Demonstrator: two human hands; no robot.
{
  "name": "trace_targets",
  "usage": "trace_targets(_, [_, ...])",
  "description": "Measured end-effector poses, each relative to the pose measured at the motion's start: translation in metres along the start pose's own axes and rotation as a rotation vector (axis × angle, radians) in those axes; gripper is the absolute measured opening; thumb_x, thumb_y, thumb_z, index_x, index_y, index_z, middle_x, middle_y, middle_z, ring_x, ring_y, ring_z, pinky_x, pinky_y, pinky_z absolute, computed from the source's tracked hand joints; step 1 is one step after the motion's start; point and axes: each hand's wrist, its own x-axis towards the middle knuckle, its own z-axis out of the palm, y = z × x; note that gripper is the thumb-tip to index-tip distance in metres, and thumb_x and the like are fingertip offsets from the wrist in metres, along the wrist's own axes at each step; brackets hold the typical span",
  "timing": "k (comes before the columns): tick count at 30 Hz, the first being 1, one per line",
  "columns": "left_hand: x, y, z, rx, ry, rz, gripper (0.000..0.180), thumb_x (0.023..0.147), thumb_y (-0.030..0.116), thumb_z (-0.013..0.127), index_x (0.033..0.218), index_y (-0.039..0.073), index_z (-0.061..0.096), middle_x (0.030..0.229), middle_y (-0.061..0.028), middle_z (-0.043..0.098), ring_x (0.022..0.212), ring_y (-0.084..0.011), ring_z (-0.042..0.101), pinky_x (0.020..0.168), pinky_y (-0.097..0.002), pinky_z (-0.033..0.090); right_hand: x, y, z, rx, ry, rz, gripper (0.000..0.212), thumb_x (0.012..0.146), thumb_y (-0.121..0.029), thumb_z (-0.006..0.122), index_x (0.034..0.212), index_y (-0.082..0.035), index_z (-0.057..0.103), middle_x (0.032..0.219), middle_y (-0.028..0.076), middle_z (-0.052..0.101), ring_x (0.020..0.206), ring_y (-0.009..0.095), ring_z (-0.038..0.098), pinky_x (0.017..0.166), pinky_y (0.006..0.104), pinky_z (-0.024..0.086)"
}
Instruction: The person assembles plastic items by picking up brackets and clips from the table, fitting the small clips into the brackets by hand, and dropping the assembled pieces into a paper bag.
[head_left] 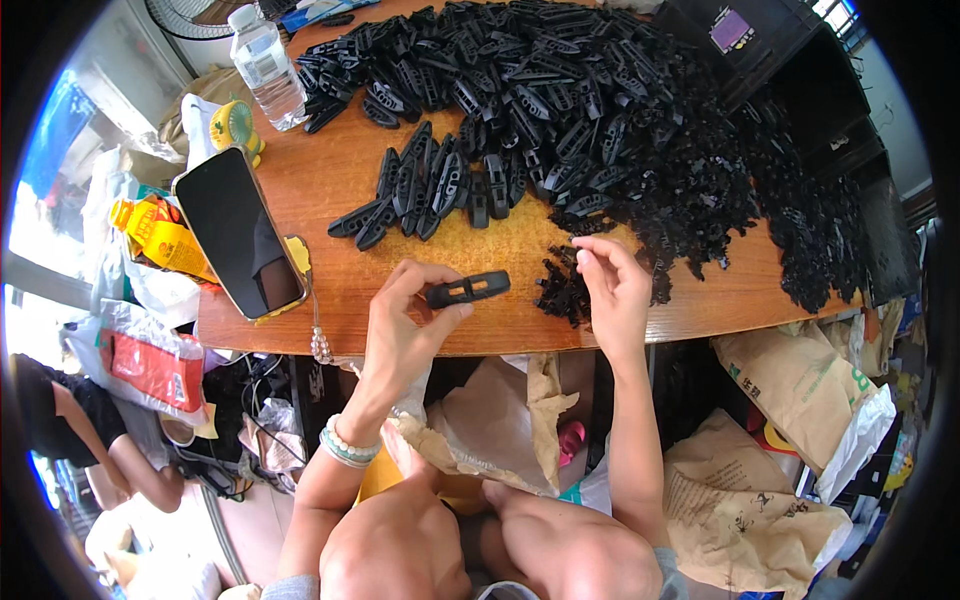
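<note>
Between the thumb and fingers of my left hand [402, 315] is a black plastic part [470, 289], long and rounded at the ends, with slots through its middle. It is held just above the table's near edge. To its right, my right hand [615, 295] is raised with thumb and forefinger pinched together; whatever they hold, if anything, is too small to make out. Beside that hand lies a small cluster of tiny black pieces [562, 290]. Farther back, several like slotted parts [425, 185] lie in a loose group, in front of a large heap of them [520, 80].
A wooden table [330, 290] carries a spread of tiny black pieces [690, 190] at right, near black bins [760, 45]. At left are a phone [240, 235], a water bottle [268, 70] and a yellow fan [235, 127]. An open paper bag [490, 410] sits below the edge; another person's arm [85, 440] shows far left.
</note>
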Motion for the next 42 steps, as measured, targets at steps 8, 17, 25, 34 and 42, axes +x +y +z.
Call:
trace_targets(8, [-0.017, 0.024, 0.008, -0.404, -0.123, -0.223, 0.028, 0.077, -0.006, 0.067, 0.103, 0.0, 0.059, 0.091, -0.001, 0.06, 0.08, -0.0051, 0.056, 0.07, -0.0193, 0.049, -0.039, -0.031, 0.001, 0.585, -0.099, 0.057, 0.012, 0.078, 0.002, 0.069, 0.089, 0.002, 0.064, 0.089, 0.007, 0.058, 0.08, 0.011, 0.054, 0.074, 0.0232, 0.044])
trace_targets(17, [-0.023, 0.035, 0.008, -0.52, -0.244, -0.328, 0.027, 0.081, -0.003, 0.066, 0.105, -0.004, 0.055, 0.089, -0.0105, 0.065, 0.074, -0.012, 0.064, 0.065, -0.0223, 0.054, -0.056, -0.035, 0.022, 0.293, 0.002, -0.17, 0.013, 0.072, -0.005, 0.075, 0.08, -0.001, 0.065, 0.101, 0.011, 0.061, 0.091, 0.023, 0.054, 0.081, 0.0327, 0.044])
trace_targets(25, [-0.023, 0.027, 0.003, -0.571, -0.246, -0.334, 0.025, 0.083, 0.0, 0.065, 0.105, -0.006, 0.054, 0.089, -0.0139, 0.066, 0.079, -0.0175, 0.067, 0.068, -0.0247, 0.055, -0.061, -0.034, 0.019, 0.138, -0.055, -0.301, 0.01, 0.073, -0.003, 0.072, 0.079, 0.0, 0.065, 0.104, 0.013, 0.062, 0.092, 0.024, 0.055, 0.076, 0.0312, 0.045])
trace_targets(34, [-0.026, 0.039, 0.004, -0.556, -0.315, -0.412, 0.025, 0.085, 0.0, 0.064, 0.106, -0.008, 0.053, 0.092, -0.015, 0.065, 0.082, -0.0195, 0.068, 0.068, -0.0253, 0.056, -0.069, -0.029, 0.021, 0.207, -0.029, -0.223, 0.006, 0.077, 0.0, 0.067, 0.081, 0.001, 0.062, 0.105, 0.015, 0.062, 0.092, 0.026, 0.057, 0.079, 0.0326, 0.045])
trace_targets(42, [-0.031, 0.029, -0.002, -0.48, -0.233, -0.284, 0.022, 0.084, 0.002, 0.065, 0.103, -0.006, 0.058, 0.089, -0.0113, 0.065, 0.079, -0.0158, 0.067, 0.068, -0.0231, 0.054, -0.068, -0.041, 0.014, 0.139, -0.127, -0.207, 0.025, 0.076, -0.007, 0.072, 0.099, -0.001, 0.066, 0.096, 0.012, 0.063, 0.081, 0.02, 0.058, 0.068, 0.027, 0.045])
